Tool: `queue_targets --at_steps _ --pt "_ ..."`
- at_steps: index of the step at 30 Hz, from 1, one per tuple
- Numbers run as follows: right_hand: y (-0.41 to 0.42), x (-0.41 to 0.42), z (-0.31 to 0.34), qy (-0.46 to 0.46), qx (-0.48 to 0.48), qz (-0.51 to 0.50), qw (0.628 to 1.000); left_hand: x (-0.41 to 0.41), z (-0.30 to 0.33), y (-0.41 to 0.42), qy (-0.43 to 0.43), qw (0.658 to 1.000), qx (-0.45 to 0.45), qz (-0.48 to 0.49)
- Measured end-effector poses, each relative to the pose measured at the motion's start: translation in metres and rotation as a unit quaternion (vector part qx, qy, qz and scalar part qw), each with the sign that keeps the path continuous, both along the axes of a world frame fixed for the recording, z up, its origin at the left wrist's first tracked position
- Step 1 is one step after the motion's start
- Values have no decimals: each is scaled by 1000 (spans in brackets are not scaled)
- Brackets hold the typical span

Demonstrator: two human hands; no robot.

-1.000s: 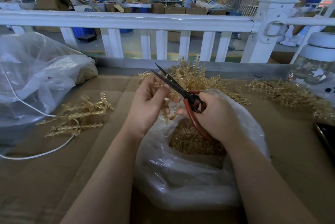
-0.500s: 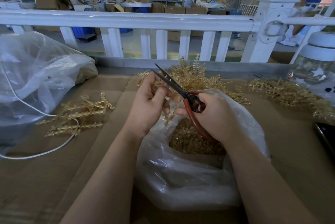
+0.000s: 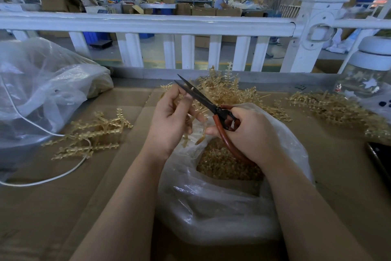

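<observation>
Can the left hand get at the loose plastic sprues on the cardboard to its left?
Probably yes: bare cardboard lies between the left hand and those sprues, with only a white cable looping across them. But its fingers pinch a sprue piece, so that must go first.

Right hand (image 3: 251, 134) covers most of the scissors (image 3: 203, 100) handles, left hand (image 3: 171, 121) hides the sprue (image 3: 185, 141) top, jar (image 3: 366, 83), dark slab (image 3: 379, 161) and left bag (image 3: 48, 95) are cut by frame edges, and that bag's contents are blurred behind the plastic.
</observation>
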State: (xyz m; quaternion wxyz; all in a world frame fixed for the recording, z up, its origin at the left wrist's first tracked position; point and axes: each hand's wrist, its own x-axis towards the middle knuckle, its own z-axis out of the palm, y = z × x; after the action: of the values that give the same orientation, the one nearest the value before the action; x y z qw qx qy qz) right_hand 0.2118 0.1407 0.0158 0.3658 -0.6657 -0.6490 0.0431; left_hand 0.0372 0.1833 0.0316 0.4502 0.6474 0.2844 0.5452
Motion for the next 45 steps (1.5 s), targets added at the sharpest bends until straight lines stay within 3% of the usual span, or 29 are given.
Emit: queue_targets --at_steps 15,30,38,45 --pt "-3 -1 1 -34 17 7 999 0 2 1 36 998 -10 44" --pt "-2 -1 0 8 8 26 1000 1 3 -1 19 999 -26 38" --pt "3 2 0 181 26 27 983 -1 0 4 -15 996 -75 43" --pt "4 1 4 310 -22 51 949 1 0 1 3 998 -66 11"
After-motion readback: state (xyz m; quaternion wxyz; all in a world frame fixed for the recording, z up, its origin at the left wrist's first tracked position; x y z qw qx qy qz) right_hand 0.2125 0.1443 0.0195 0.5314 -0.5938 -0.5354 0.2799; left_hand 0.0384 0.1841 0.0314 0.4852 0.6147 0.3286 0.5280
